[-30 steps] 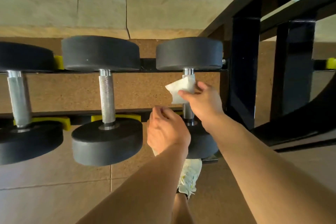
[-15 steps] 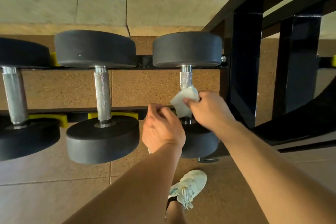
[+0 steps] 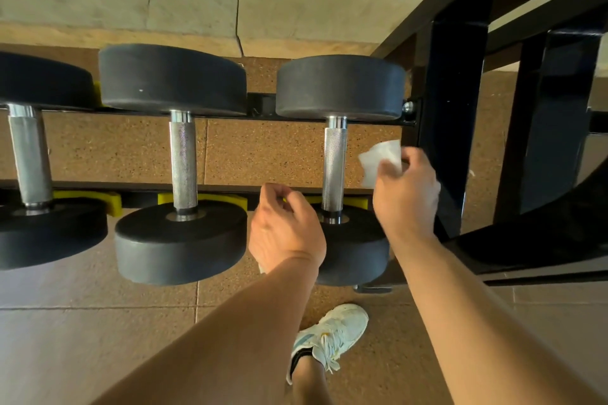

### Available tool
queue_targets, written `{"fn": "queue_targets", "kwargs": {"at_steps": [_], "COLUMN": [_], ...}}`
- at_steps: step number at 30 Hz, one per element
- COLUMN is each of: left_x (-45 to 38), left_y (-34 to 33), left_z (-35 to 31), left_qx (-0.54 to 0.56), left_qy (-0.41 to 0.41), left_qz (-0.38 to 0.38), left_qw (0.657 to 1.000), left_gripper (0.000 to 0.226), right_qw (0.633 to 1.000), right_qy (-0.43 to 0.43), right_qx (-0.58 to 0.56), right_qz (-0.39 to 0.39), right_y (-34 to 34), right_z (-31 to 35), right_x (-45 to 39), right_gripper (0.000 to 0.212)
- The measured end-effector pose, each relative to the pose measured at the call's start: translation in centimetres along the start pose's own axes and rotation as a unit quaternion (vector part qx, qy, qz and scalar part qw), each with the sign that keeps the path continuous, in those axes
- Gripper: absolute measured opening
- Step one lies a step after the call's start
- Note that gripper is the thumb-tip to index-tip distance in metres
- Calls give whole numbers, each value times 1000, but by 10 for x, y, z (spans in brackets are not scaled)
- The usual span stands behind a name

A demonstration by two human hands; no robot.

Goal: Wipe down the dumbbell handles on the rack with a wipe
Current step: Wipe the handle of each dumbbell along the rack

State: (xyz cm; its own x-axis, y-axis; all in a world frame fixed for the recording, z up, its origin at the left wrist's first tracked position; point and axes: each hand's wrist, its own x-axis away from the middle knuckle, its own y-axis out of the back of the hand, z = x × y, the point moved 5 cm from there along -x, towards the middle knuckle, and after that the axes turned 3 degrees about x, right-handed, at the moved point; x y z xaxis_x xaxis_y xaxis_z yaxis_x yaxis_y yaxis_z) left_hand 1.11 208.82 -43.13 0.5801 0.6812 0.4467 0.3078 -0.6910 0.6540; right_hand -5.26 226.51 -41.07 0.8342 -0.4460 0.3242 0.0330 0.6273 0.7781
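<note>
- The right hand (image 3: 406, 194) pinches a crumpled white wipe (image 3: 381, 158) between thumb and fingers, just right of the rightmost dumbbell handle (image 3: 334, 168); the wipe is clear of the knurled steel, not touching it.
- The left hand (image 3: 286, 230) is curled into a loose fist just left of that handle, over the near weight head; a scrap of something white shows under its wrist, but whether it grips anything I cannot tell.
- Three dumbbells lie across the rack (image 3: 230, 189), each with its black round heads on the front and back rails; the middle dumbbell handle (image 3: 183, 164) and the left dumbbell handle (image 3: 29, 164) are bare and well apart from both hands.
- Yellow saddles (image 3: 223, 199) cradle the near heads on the front rail.
- A black steel upright (image 3: 450, 128) of the rack stands just right of the right hand, close beside the wipe; a second black post (image 3: 552, 128) is further right.
- Below is speckled cork-coloured flooring (image 3: 269, 154), and a white laced sneaker (image 3: 335, 332) stands between the two forearms.
- A pale stone-block wall (image 3: 190, 0) runs behind the rack.
- No brand, weight number or other writing can be read on the dumbbells or rack.
</note>
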Motion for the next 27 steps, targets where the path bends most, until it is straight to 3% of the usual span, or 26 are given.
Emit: {"fn": "queue_targets", "kwargs": {"at_steps": [2,4,8,9,11,14,16,20,23,25,27], "left_x": [0,0,0,0,0,0,0,0,0,-1,-1], "left_y": [0,0,1,1,0,1,0,0,0,0,-1], "left_z": [0,0,1,0,0,0,0,0,0,0,0], "left_qx": [2,2,1,1,3,1,0,-4,-2,-1,0], "left_qy": [1,1,-10,-12,-11,-4,-5,-1,-2,2,1], "left_qz": [0,0,-6,-6,-6,-4,-1,0,2,3,4], "left_qw": [1000,1000,1000,1000,1000,1000,1000,1000,1000,1000,1000], "left_gripper": [18,17,19,20,20,18,18,18,18,18,18], "right_qw": [998,995,973,961,963,991,994,982,958,976,973], "right_qy": [-36,3,113,114,65,-47,-62,77,79,-36,-132], "right_qx": [-35,-30,140,171,118,-33,-62,93,140,-25,-166], "right_qz": [40,93,144,187,234,118,65,144,239,215,89], "right_y": [-16,-29,-24,-22,-18,-9,-13,-19,-8,-2,-3], "right_z": [10,32,19,10,5,8,19,35,16,14,15], "right_x": [-13,-5,26,31,24,-5,-11,16,25,16,1], "right_gripper": [27,25,35,32,25,33,33,24,19,21,19]}}
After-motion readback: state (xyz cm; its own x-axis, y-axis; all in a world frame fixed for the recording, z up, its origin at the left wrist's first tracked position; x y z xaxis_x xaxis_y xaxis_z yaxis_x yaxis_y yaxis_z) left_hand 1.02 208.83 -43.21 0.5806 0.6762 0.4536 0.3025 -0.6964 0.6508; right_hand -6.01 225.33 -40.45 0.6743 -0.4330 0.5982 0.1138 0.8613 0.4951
